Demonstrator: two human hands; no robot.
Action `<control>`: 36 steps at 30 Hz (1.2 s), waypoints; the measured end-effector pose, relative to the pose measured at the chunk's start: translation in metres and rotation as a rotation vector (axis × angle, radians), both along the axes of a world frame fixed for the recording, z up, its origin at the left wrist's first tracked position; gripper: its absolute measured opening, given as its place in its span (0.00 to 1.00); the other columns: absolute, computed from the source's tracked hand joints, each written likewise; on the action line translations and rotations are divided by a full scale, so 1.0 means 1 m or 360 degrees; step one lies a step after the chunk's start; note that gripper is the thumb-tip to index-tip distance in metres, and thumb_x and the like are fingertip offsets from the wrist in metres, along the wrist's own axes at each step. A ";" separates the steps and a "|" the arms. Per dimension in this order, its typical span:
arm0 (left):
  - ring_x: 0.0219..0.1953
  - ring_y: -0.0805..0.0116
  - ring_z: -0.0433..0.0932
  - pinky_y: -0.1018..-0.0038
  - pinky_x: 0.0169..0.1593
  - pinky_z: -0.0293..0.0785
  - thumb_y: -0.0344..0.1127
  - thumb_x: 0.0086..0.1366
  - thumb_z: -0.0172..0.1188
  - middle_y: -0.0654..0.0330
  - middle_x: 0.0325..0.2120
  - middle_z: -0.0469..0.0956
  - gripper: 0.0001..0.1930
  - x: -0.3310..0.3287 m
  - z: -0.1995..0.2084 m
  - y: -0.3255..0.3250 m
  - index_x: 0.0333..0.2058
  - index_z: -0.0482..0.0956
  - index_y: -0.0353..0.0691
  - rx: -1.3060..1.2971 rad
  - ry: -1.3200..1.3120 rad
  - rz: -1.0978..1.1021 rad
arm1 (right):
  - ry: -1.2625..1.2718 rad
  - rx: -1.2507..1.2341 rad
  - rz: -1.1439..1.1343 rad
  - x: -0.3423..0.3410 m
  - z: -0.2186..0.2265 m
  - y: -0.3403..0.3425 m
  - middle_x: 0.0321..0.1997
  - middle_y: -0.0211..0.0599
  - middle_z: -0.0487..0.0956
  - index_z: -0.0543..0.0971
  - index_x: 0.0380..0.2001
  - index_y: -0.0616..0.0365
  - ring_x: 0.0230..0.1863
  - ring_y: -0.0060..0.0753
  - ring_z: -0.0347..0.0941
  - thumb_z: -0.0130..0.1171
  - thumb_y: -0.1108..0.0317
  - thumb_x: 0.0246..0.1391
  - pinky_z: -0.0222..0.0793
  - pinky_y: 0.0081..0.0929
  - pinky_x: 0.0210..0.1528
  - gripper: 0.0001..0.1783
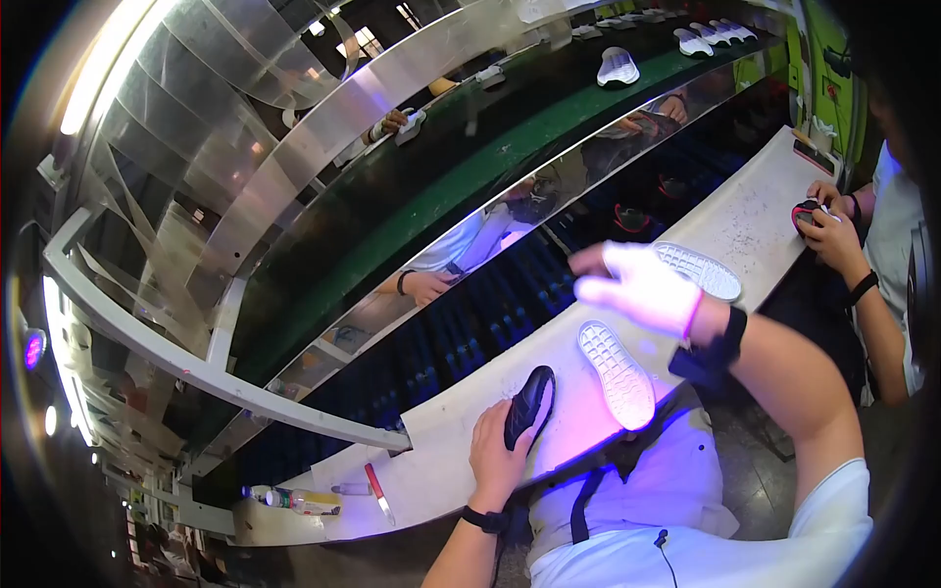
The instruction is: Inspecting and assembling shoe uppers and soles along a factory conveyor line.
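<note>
My left hand is closed around the heel end of a black shoe upper that lies on the white bench. My right hand hangs above the bench, fingers stretched and apart, with nothing visible in it. It shows glaring white, so finger detail is partly lost, and whether it wears a glove is unclear. Below it, a white shoe sole lies with its gridded face up near the bench's front edge. A second white sole sits farther back, partly behind the right hand.
A red-handled tool, a small clear tube and a plastic bottle lie to the left. A curved metal frame crosses there. Beyond runs a green conveyor carrying shoe parts. At right, a co-worker's hands hold a black-and-red shoe.
</note>
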State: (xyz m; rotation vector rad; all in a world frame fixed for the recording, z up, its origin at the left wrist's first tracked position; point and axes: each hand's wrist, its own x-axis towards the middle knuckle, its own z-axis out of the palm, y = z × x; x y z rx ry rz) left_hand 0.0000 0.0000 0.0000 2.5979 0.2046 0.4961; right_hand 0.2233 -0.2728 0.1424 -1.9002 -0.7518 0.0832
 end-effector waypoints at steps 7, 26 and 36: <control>0.66 0.46 0.75 0.55 0.69 0.72 0.35 0.61 0.75 0.49 0.62 0.79 0.32 0.004 0.004 -0.004 0.64 0.76 0.40 0.0001 -0.0027 -0.0037 | -0.0112 -0.0735 -0.0387 -0.044 -0.138 -0.024 0.54 0.54 0.84 0.82 0.60 0.60 0.57 0.57 0.80 0.65 0.51 0.62 0.76 0.47 0.63 0.30; 0.66 0.44 0.75 0.54 0.69 0.72 0.34 0.60 0.76 0.47 0.62 0.79 0.33 0.004 0.006 -0.004 0.63 0.76 0.37 0.0013 -0.0018 -0.0018 | -0.0388 -0.0490 -0.0474 -0.054 -0.176 -0.016 0.38 0.47 0.85 0.91 0.47 0.48 0.47 0.51 0.82 0.68 0.56 0.59 0.79 0.46 0.52 0.16; 0.66 0.44 0.74 0.54 0.69 0.72 0.36 0.62 0.74 0.47 0.62 0.78 0.32 0.002 0.003 -0.007 0.64 0.75 0.39 0.0065 -0.0043 -0.0010 | -0.0505 -0.0514 -0.0501 -0.062 -0.179 -0.017 0.38 0.45 0.86 0.90 0.47 0.46 0.47 0.50 0.82 0.69 0.58 0.59 0.79 0.46 0.51 0.15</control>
